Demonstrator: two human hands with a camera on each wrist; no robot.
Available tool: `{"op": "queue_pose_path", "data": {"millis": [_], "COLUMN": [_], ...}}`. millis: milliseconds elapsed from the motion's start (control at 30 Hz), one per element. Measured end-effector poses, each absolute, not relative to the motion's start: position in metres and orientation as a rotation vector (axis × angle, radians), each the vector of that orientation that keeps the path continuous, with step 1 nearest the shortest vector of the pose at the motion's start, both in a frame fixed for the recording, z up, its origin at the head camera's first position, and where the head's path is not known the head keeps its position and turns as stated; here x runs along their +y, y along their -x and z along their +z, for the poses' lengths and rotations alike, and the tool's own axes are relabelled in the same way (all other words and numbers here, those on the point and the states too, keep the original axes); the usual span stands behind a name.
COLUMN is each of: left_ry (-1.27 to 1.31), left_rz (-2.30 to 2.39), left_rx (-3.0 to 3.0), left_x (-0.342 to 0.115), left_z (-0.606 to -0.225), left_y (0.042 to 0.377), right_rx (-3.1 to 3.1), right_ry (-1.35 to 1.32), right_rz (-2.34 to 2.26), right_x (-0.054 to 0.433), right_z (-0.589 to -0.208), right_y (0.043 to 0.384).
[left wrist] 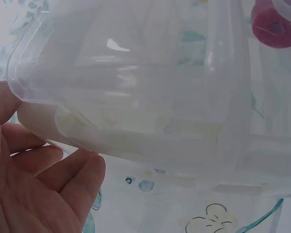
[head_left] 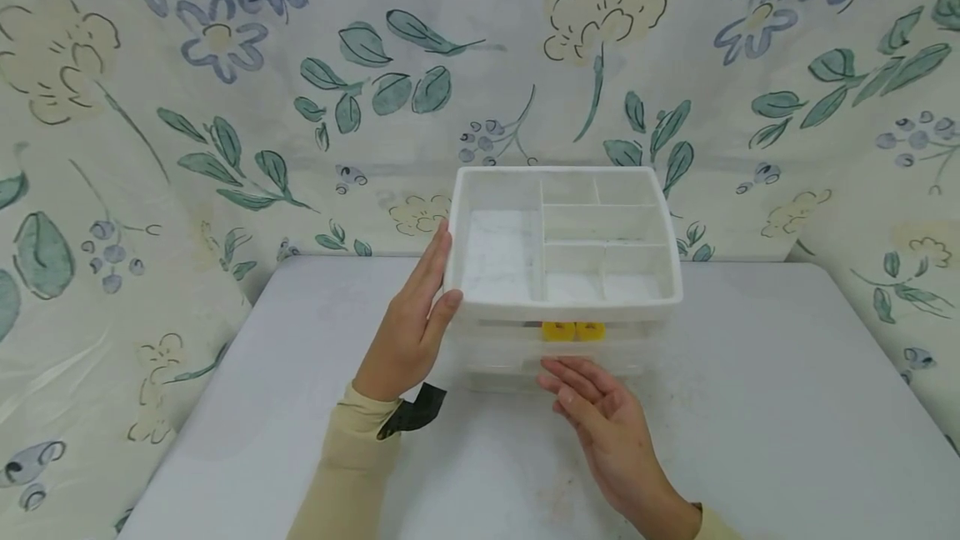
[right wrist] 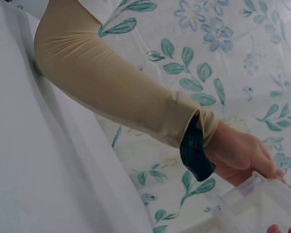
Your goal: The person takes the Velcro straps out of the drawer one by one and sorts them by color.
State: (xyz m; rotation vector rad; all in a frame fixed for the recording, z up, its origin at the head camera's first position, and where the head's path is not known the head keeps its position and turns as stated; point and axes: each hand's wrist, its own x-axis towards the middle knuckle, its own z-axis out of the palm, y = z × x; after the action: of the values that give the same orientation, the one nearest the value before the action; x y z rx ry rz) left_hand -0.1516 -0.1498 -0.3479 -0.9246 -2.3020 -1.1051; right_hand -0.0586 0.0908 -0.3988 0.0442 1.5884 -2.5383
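The counter (head_left: pixel 750 407) carries a clear plastic organizer (head_left: pixel 564 273) that stands near its back edge, a divided tray on top and drawers below. The left hand (head_left: pixel 408 332) steadies its left side, fingers straight against the wall and thumb at the front corner. The right hand (head_left: pixel 600 407) lies open before the lower drawer, holding nothing. Inside, small yellow things (head_left: pixel 573 331) show. The light organizer could slide or tip if a drawer sticks and the left hand presses weakly.

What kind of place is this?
Probably a home-style tabletop set up for recording: a plain white table, flowery cloth hung behind and beside it, and a clear plastic drawer organizer that both hands touch.
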Motion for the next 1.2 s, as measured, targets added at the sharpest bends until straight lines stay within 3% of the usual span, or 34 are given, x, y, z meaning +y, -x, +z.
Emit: {"op": "queue_pose_path", "data": {"millis": [900, 1200], "left_ry": [0.935, 0.921], "left_rz": [-1.119, -1.121], "left_rx": [-2.276, -2.284], "left_x": [-0.149, -0.148], "left_z": [-0.35, -0.35], "left_y": [0.153, 0.153], "right_rx": [1.589, 1.608], "right_ry": [-0.149, -0.059], "right_rz": [-2.456, -2.474], "right_x": [0.096, 0.096], "right_z": [-0.397, -0.4], "right_y": [0.037, 0.03]}}
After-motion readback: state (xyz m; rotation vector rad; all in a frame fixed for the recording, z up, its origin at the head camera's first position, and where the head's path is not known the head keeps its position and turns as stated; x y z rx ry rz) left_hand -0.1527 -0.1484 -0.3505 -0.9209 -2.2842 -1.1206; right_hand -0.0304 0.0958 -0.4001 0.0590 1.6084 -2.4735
